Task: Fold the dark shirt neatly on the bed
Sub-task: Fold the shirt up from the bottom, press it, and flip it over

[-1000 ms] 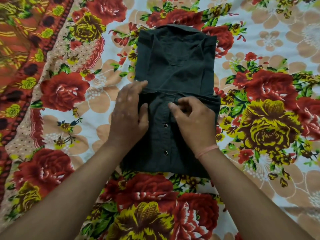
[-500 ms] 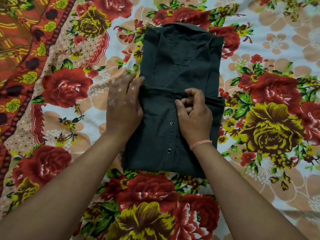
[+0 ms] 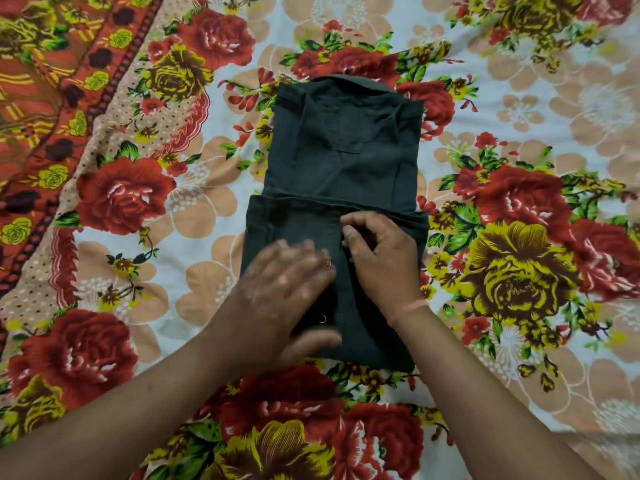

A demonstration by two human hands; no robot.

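Left hand [image 3: 287,292] flat on dark shirt [image 3: 346,161]; right hand [image 3: 382,258] pinching placket.

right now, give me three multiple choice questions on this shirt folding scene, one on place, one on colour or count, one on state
1. Where does the left hand lie?
A. on the near half of the dark shirt
B. on the collar
C. on the bedsheet, clear of the shirt

2. How many metal snaps show on the shirt?
A. none
B. two
C. six

3. What state is the right hand in?
A. spread flat, palm up
B. lifted clear of the shirt
C. fingers curled, pinching cloth at the fold edge

Answers:
1 A: the hand lies flat on the near, folded-up part of the shirt.
2 B: two small rings show between the hands.
3 C: its fingertips bunch together on the fabric near the crosswise fold.
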